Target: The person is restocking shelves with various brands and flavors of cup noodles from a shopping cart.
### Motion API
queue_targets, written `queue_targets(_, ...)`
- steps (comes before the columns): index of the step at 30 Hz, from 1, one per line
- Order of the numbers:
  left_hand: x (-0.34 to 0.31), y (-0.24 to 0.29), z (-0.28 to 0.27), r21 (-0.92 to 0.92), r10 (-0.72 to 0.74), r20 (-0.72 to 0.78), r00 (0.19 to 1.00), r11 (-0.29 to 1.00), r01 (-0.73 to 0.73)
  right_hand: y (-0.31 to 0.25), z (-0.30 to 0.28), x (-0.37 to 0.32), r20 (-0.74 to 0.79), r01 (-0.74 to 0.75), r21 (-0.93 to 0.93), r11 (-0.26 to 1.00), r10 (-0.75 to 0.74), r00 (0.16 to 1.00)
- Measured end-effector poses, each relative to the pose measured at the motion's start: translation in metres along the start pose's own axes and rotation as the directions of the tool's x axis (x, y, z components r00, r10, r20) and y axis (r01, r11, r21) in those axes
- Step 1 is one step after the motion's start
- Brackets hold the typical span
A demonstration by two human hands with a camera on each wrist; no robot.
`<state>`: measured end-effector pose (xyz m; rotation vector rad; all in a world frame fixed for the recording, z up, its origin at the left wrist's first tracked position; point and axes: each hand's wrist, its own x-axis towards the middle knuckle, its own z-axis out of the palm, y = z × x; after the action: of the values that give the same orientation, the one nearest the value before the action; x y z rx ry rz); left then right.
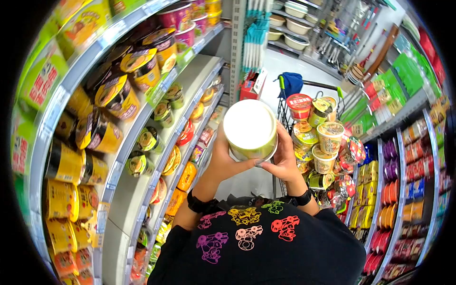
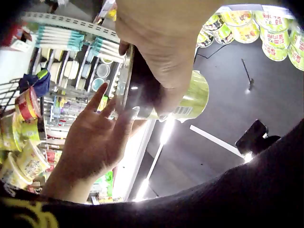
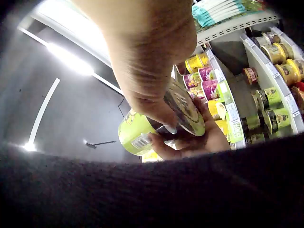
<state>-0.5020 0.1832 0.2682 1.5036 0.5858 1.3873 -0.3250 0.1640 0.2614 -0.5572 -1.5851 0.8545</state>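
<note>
A tub (image 1: 250, 124) is held between two hands in front of the chest, its round white end facing the head camera. The left hand (image 1: 228, 154) grips its left side and the right hand (image 1: 286, 156) its right side, with the thumbs close together on the near side. In the left wrist view the tub (image 2: 197, 97) shows a green wall with a barcode, partly hidden behind the left hand (image 2: 161, 52). From the right wrist, the green and black tub (image 3: 135, 133) shows its dark printed lid, with the right hand (image 3: 147, 66) across it.
Shelves of yellow and black noodle tubs (image 1: 118, 97) curve along the left. A cart (image 1: 311, 84) stands ahead, stacked with several tubs and a blue item (image 1: 290, 84). Shelves of packets (image 1: 413, 211) line the right, and bowls (image 1: 297, 26) stand at the back.
</note>
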Motion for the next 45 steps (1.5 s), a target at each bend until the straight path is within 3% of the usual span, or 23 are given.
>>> queue_targets(2,-0.006,0.009,-0.004,0.107,0.038,-0.031,0.999,0.994,-0.035,0.005,0.005,0.001,0.028,-0.014,0.017,1.000,0.014,1.000)
queue_targets(5,-0.012,0.017,-0.013,0.198,0.075,-0.006,0.997,0.977,-0.072,-0.001,0.011,0.014,0.127,0.082,-0.094,0.992,-0.069,0.989)
queue_targets(8,-0.007,0.026,-0.014,0.313,0.387,-0.030,0.922,0.879,-0.359,-0.005,0.016,0.023,0.168,0.048,-0.202,0.978,-0.014,0.986)
queue_targets(11,-0.011,0.027,-0.021,0.426,0.457,0.012,0.889,0.802,-0.418,-0.003,0.024,0.027,0.188,0.047,-0.223,0.974,-0.004,0.982)
queue_targets(12,-0.015,0.028,-0.022,0.375,0.408,-0.014,0.913,0.848,-0.373,-0.002,0.026,0.026,0.196,0.060,-0.250,0.966,-0.011,0.981)
queue_targets(16,-0.020,0.045,-0.029,0.450,0.241,0.083,0.967,0.857,-0.252,-0.002,0.029,0.026,0.282,0.086,-0.300,0.950,0.002,0.960)
queue_targets(22,-0.028,0.045,-0.024,0.410,0.212,0.056,0.976,0.886,-0.216,-0.002,0.026,0.030,0.371,0.214,-0.363,0.907,-0.071,0.926)
queue_targets(25,-0.036,0.045,-0.026,0.550,0.244,0.053,0.968,0.802,-0.232,0.004,0.032,0.024,0.328,0.179,-0.301,0.937,-0.074,0.942)
queue_targets(28,-0.052,0.041,-0.027,0.552,0.152,-0.082,0.985,0.830,-0.083,0.015,0.039,0.018,0.399,0.160,-0.332,0.929,-0.015,0.917)
queue_targets(30,-0.062,0.035,-0.026,0.393,0.055,-0.230,0.972,0.919,0.041,0.017,0.046,0.024,0.458,0.155,-0.365,0.918,0.032,0.888)
queue_targets(33,-0.083,0.026,-0.037,0.120,-0.157,-0.441,0.884,0.966,0.231,0.015,0.069,0.031,0.487,0.014,-0.288,0.957,0.134,0.863)
queue_targets(35,-0.105,0.005,-0.052,-0.107,-0.355,-0.550,0.756,0.928,0.358,0.037,0.086,0.024,0.528,-0.248,-0.204,0.947,0.320,0.786)
queue_targets(36,-0.121,-0.017,-0.063,-0.160,-0.423,-0.601,0.678,0.895,0.416,0.046,0.096,0.022,0.601,-0.355,-0.245,0.902,0.429,0.674)
queue_targets(37,-0.134,-0.025,-0.069,-0.237,-0.432,-0.655,0.620,0.897,0.374,0.054,0.106,0.021,0.660,-0.447,-0.300,0.843,0.522,0.541)
queue_targets(40,-0.178,-0.036,-0.083,-0.439,-0.497,-0.755,0.429,0.868,0.233,0.111,0.144,-0.006,0.823,-0.461,-0.242,0.854,0.432,0.369)
queue_targets(43,-0.210,-0.015,-0.092,-0.533,-0.542,-0.782,0.307,0.838,0.120,0.125,0.195,-0.014,0.905,-0.369,-0.180,0.912,0.300,0.302)
queue_targets(45,-0.224,0.003,-0.104,-0.444,-0.478,-0.854,0.206,0.875,0.192,0.140,0.233,-0.021,0.930,-0.427,-0.083,0.901,0.225,0.292)
